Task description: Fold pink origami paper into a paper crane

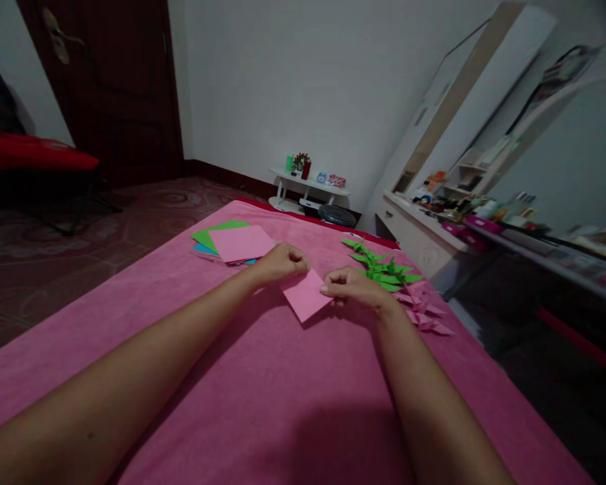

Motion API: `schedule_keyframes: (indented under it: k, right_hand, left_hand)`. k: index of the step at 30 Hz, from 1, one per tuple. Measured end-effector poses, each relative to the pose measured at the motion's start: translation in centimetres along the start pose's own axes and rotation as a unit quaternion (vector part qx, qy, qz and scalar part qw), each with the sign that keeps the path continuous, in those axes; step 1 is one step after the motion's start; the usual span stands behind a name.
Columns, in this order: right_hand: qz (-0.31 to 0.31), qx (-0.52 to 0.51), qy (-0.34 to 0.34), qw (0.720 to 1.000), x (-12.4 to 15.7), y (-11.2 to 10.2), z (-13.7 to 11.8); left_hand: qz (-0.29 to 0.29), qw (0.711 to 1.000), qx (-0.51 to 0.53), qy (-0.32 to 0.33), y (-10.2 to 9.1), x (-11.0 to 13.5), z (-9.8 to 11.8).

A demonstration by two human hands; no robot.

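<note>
**Fingers (339, 288) pinched on both sides of one pink paper square (306, 296)**

Head view is all I've got on my end, so going off that. I've got the left hand (285, 261) at the far corner of the square, thumb and forefinger pressed together on it. The right hand (351, 286) has the right-hand corner, thumb flat on top and the other fingers curled underneath, so I'd call both of them clamped on the paper. The square sits in the middle between the hands, one corner pointing back at me, over the pink cloth (232, 391). Can't tell from this angle if that near corner touches the cloth, or if the paper is folded or just one layer.

Just beside the left hand is a messy pile of squares (245, 244), pink on top with green and blue edges sticking out. Over on the other side, green paper cranes (384, 269) are bunched up just past the right hand, and pink paper cranes (424, 311) lie to the right of that wrist, a bit closer to me.

Background: dark red door (131, 87) and red chair (35, 151) on the left, little white shelf (303, 180) against the wall, cluttered dressing table (424, 232) on the right.
</note>
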State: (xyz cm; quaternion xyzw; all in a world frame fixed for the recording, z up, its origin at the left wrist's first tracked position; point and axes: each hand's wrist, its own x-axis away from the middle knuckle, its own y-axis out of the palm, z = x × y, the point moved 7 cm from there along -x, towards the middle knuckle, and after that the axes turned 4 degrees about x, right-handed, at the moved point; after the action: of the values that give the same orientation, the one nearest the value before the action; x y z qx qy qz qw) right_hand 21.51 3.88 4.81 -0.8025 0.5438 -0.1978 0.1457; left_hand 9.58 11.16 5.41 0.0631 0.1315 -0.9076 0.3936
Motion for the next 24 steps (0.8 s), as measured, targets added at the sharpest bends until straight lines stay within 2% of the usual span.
schedule_keyframes:
  k: [2,4,6,8,10,12,16,20,24]
  right_hand:
    - [-0.006,0.010,-0.010,1.000,-0.2,0.2,-0.1]
    - [0.040,0.004,-0.027,0.999,-0.7,-0.1,0.0]
    - [0.139,-0.034,-0.028,0.989,-1.2,-1.0,0.7]
    - [0.298,-0.117,-0.010,0.947,-1.1,-2.4,2.2]
    - [0.356,-0.144,-0.001,0.923,-1.4,-2.4,3.3]
    - [0.395,-0.163,0.003,0.904,-1.6,-2.3,4.2]
    - [0.436,-0.176,-0.001,0.883,-1.6,-1.9,4.8]
    - [0.453,-0.164,-0.030,0.876,-1.7,-0.9,4.3]
    - [0.433,-0.169,-0.057,0.883,-2.2,0.4,3.6]
  left_hand:
    - [0.009,1.000,-0.009,0.005,-0.2,-0.2,0.0]
    - [0.074,0.997,0.018,0.006,-1.3,-0.4,-0.2]
    - [0.156,0.984,0.091,-0.003,-2.5,-0.4,-0.8]
    - [0.221,0.959,0.179,-0.021,-3.0,-0.2,-1.8]
    - [0.259,0.935,0.237,-0.047,-2.8,0.1,-2.9]
    - [0.264,0.925,0.261,-0.078,-1.9,0.4,-3.7]
    - [0.176,0.929,0.291,-0.149,1.3,0.9,-4.6]
    - [0.159,0.928,0.304,-0.148,2.7,1.2,-5.0]
    - [0.173,0.905,0.367,-0.130,3.2,1.0,-5.6]
